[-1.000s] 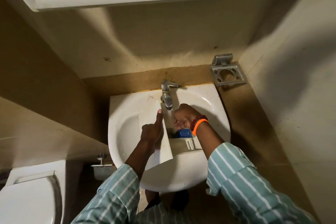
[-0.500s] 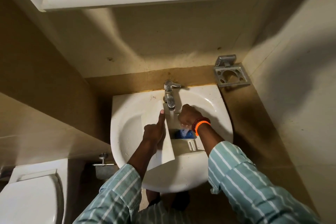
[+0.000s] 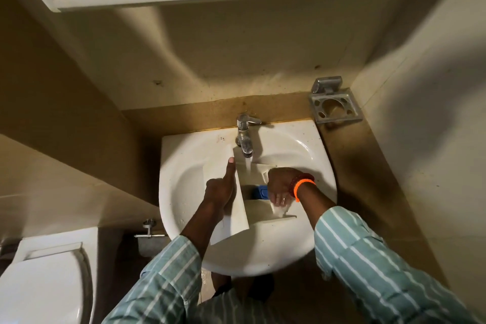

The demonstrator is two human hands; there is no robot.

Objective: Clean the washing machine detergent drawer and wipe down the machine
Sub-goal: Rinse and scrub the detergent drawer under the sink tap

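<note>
Since the frame half a second back, my right hand (image 3: 281,187) has dropped from just under the spout toward the near end of the white plastic detergent drawer (image 3: 259,209), and it now sits lower in the white ceramic basin (image 3: 289,250). Position of the drawer: inside the basin, beneath the chrome tap (image 3: 244,137), long axis running from the tap toward me, its flat white front panel (image 3: 238,208) standing on edge along the left side. Water runs from the spout into the far compartment. A blue plastic insert (image 3: 260,191) shows in the middle compartment, just left of the right hand. Left hand (image 3: 219,189): closed around the front panel, thumb extended flat up its face toward the tap; it braces the drawer. Right hand: fingers curled down onto a small pale cloth or wad (image 3: 280,209), pressed against the drawer's near-right wall; I cannot tell exactly what the wad is. An orange band and dark beads sit on that wrist. Judgement: scrubbing step, near compartment in hand. The right hand is the nearer one to the unwashed near end, so the next stroke should run along the drawer's long axis while the left keeps the panel steady. Wiping the machine is not yet begun.
</note>
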